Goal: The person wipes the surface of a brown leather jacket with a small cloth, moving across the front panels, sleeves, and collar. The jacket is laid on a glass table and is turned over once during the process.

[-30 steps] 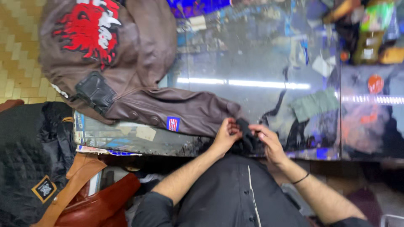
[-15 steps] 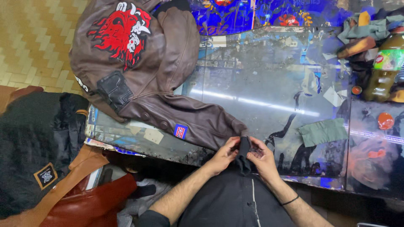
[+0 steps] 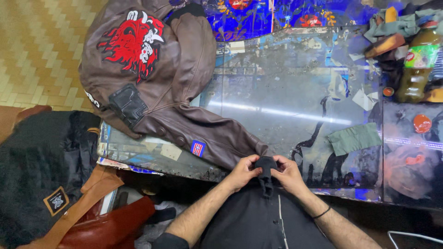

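— What is the person at the counter holding?

— The black knit cuff (image 3: 265,169) at the end of the brown leather jacket's (image 3: 152,74) sleeve. The left hand (image 3: 243,171) pinches it from one side, the right hand (image 3: 287,173) from the other, fingers of both curled tight on the fabric, thumbs on top.

— And where does that cuff sit?

— Right at the near edge of the glass counter (image 3: 286,87), just over the person's dark shirt. The sleeve runs back up and to the left across the glass, past a small striped patch (image 3: 197,148), to the body of the jacket, which hangs partly off the counter's far corner (big red embroidered emblem (image 3: 131,39) facing up).

— Anything else near the hands?

— A grey-green scrap of cloth (image 3: 354,138) lies on the glass to the right, well apart from them. Farther off stands a plastic bottle (image 3: 414,64) of dark drink. Left of the person, below the counter, a black jacket (image 3: 41,170) and a tan leather strap (image 3: 85,203) are heaped.
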